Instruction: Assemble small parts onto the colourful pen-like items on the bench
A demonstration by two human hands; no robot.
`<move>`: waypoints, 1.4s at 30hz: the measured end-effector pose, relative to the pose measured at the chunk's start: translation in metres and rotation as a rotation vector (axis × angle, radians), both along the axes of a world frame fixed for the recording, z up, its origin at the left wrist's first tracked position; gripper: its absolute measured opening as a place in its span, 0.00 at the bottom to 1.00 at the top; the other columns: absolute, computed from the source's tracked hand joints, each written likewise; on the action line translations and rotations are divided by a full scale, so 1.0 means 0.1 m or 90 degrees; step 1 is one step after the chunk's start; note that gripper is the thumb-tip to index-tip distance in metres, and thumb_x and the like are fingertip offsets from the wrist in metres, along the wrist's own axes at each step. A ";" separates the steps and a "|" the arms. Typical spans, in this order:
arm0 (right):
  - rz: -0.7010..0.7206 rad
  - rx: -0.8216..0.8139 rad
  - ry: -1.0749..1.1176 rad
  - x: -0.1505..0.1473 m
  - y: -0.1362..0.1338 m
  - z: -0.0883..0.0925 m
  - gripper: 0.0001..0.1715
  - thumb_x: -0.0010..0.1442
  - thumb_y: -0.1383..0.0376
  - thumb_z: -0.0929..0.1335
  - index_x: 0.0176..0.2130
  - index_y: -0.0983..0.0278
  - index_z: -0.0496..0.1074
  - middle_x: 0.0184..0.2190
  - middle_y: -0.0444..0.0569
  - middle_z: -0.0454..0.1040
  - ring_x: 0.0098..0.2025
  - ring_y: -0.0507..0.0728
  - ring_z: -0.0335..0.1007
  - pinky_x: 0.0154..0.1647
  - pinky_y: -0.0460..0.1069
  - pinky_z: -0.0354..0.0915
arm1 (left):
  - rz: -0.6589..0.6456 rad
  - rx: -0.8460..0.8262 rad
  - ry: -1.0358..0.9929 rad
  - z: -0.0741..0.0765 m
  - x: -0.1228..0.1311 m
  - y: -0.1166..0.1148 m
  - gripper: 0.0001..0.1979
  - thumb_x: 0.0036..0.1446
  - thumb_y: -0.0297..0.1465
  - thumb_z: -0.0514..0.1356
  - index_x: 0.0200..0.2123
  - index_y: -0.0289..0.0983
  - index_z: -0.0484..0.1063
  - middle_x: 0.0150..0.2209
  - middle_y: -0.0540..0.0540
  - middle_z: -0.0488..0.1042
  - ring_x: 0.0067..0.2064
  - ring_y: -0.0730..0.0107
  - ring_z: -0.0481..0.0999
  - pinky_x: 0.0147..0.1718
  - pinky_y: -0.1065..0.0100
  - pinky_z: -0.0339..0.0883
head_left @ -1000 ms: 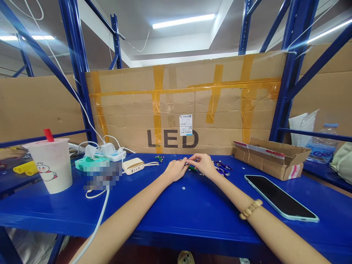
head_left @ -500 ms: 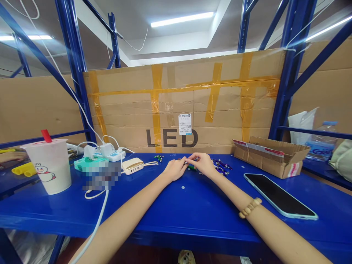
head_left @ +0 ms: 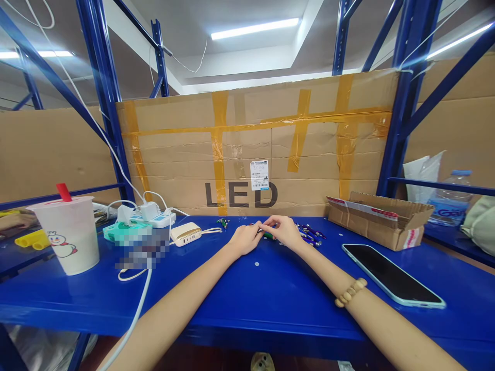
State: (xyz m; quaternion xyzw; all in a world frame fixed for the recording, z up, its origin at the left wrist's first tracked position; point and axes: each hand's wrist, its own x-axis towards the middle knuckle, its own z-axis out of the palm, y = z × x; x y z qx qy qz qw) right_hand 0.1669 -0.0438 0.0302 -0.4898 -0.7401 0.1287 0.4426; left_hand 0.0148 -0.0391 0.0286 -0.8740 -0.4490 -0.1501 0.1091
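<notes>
**As left hand [head_left: 245, 239] and right hand [head_left: 284, 231] meet, thin part [head_left: 260, 228] is pinched above blue bench [head_left: 247, 293]**

From the head view, both hands are narrowly closed on it. Its long axis is laid left to right between the fingertips, its form too small to be told. A heap of purple parts [head_left: 310, 232] is seen just beside the right hand.
</notes>
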 end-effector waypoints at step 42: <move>0.055 0.016 -0.044 -0.01 0.02 -0.06 0.16 0.51 0.53 0.64 0.29 0.63 0.71 0.26 0.42 0.74 0.16 0.47 0.64 0.20 0.43 0.58 | -0.005 -0.011 0.014 -0.05 -0.01 0.05 0.18 0.60 0.37 0.40 0.47 0.37 0.62 0.43 0.44 0.72 0.43 0.61 0.72 0.38 0.64 0.65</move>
